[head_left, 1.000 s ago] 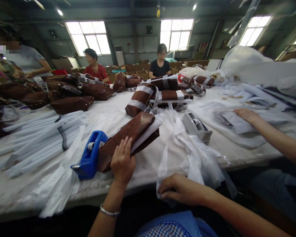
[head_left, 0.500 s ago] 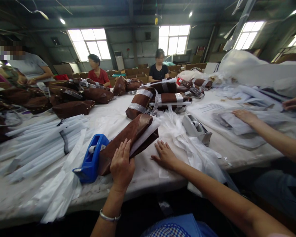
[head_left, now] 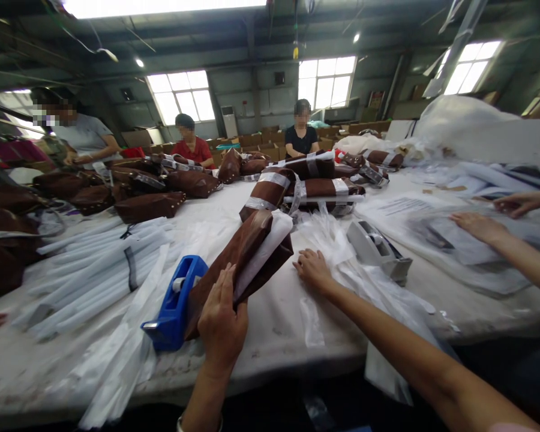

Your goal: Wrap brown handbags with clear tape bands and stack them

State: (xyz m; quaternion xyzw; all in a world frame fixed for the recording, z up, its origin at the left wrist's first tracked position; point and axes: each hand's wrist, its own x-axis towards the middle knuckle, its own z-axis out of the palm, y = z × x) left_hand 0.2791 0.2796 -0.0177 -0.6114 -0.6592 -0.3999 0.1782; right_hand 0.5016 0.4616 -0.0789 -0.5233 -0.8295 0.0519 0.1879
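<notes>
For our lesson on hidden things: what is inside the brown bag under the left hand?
White material shows in the open fold of the brown bag. The rest is covered by its sides and cannot be seen.

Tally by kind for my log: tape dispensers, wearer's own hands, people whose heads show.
Tape dispensers: 2 (blue one, gray one)
Wearer's hands: 2 (left hand, right hand)
People: 3 (pale top, red top, dark top)
Total: 7

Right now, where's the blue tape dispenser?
Head view, left of center near the table's front edge, just left of the brown bag under the left hand: the blue tape dispenser.
</notes>
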